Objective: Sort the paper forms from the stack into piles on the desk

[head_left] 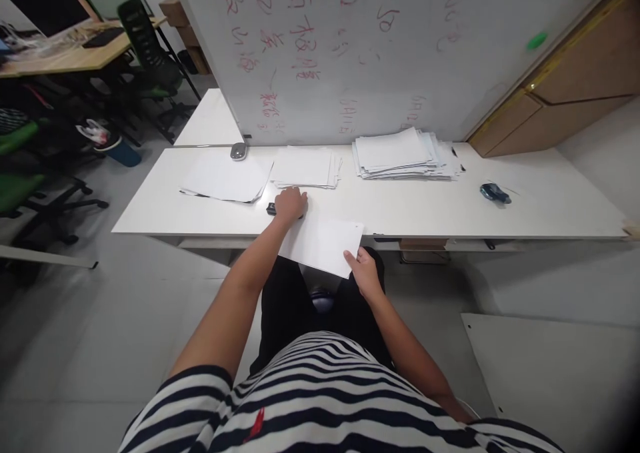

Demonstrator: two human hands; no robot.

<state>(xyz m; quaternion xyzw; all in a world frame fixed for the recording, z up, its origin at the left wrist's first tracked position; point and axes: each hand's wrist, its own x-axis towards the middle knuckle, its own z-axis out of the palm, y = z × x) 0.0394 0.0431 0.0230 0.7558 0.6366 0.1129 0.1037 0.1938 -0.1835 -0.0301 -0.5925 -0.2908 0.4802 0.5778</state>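
Observation:
My left hand (291, 204) is closed and pressed down over a black stapler (271, 208) on the white desk, hiding most of it. White paper sheets (323, 243) extend from beneath that hand past the desk's front edge, over my lap. My right hand (366, 273) pinches their near right corner, thumb on top. A small dark mark shows near the sheets' upper right corner. Just beyond my left hand lies a small stack of white paper (304, 166). Whether the stapler's jaws are pressed together is hidden.
More paper lies at the left (225, 176), beside a small round grey-and-white device (239, 151). A thick paper pile (400, 156) sits against the whiteboard (320, 60). Farther right are a dark blue gadget (495, 193) and cardboard boxes (565, 86).

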